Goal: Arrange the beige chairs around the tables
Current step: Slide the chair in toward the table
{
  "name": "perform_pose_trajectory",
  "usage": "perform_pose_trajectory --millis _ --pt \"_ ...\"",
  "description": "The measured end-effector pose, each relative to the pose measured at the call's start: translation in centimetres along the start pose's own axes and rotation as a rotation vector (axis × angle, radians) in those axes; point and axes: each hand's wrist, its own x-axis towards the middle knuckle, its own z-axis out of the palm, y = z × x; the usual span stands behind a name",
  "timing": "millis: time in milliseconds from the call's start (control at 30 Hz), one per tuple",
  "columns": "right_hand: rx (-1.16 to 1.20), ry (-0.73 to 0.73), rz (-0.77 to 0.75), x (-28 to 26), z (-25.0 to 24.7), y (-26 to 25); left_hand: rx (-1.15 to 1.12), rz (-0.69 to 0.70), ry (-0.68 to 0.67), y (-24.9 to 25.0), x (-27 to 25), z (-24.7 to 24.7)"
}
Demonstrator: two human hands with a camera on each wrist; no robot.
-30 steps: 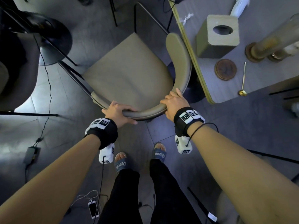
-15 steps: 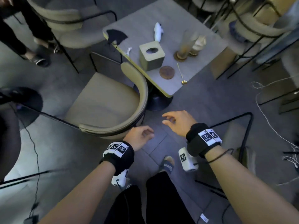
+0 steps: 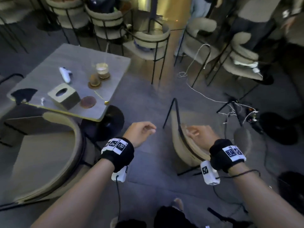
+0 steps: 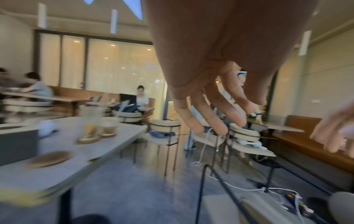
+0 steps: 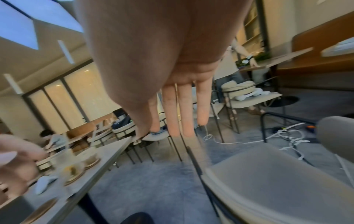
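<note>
One beige chair (image 3: 49, 153) with a curved back stands at the lower left, tucked against the grey table (image 3: 115, 66). A second beige chair (image 3: 182, 148) on a black wire frame stands to the right, away from the table. My left hand (image 3: 144, 129) hangs over bare floor between the two chairs, fingers loosely curled, holding nothing. My right hand (image 3: 197, 132) hovers just above the second chair's curved back; blur hides whether it touches. In the right wrist view the right hand (image 5: 178, 113) has straight fingers above that chair's seat (image 5: 268, 181). The left hand (image 4: 210, 118) is empty in its wrist view.
On the table sit a tissue box (image 3: 64, 96), two drinks (image 3: 102, 69), a coaster (image 3: 88, 101) and a gold spoon (image 3: 101, 97). White cables (image 3: 213, 99) and a power strip trail across the floor at right. More beige chairs (image 3: 151, 40) and people stand behind.
Both hands let go of the first chair's back, which they gripped a second ago. My view has swung right, and the hands now hang near the second chair.
</note>
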Motion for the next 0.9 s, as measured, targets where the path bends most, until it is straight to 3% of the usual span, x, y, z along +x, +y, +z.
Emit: perform_pose_trajectory --millis 167,333,467,733,900 --pt "0.091 -0.045 0.108 -1.1 -1.6 10.5 0.072 0.039 -0.155 6.3 6.8 9.1" --pt "0.021 -0.260 0.223 -0.2 -0.2 19.9 0.178 0.029 -0.393 6.9 11.2 19.4" --pt "-0.041 -0.372 0.254 0.2 1.7 25.5 0.257 0.030 -0.491 6.0 13.1 25.9" --pt "-0.018 -0.271 0.347 1.3 2.4 29.3 0.472 0.107 -0.564 5.0 15.8 30.3" --pt "-0.127 -0.319 0.433 1.3 2.5 31.4 0.588 0.097 -0.699 4.5 17.8 31.4"
